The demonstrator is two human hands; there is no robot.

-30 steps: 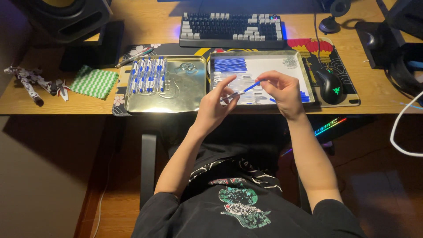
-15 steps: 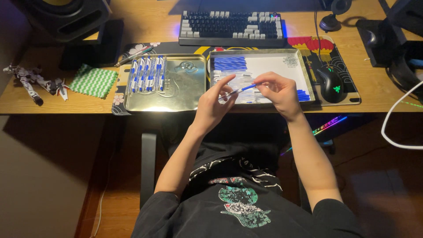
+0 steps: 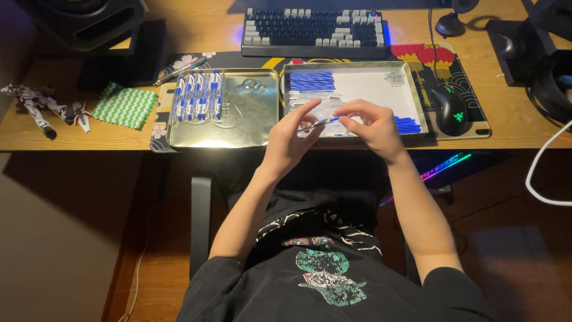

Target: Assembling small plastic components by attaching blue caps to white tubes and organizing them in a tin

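Observation:
My left hand [image 3: 290, 138] and my right hand [image 3: 372, 124] together hold a small clear and blue pen [image 3: 322, 122] just above the front edge of the desk. The left fingers pinch its left end, the right fingers its blue right end. Behind the hands lies a white-lined metal tray [image 3: 381, 83] with blue pen parts [image 3: 312, 81] in a row at its back left and more at its front right. To the left, a second metal tray [image 3: 250, 113] holds several assembled blue and white pens [image 3: 199, 95] side by side.
A keyboard [image 3: 316, 27] sits at the back of the wooden desk. A black mouse [image 3: 450, 108] rests on a patterned mat at the right. A green woven cloth [image 3: 125, 106] and a small robot figure [image 3: 42, 107] lie at the left. A white cable [image 3: 539, 173] hangs at the right.
The hands have drawn closer together on the pen, and the pen has tilted closer to level. The trays have not moved.

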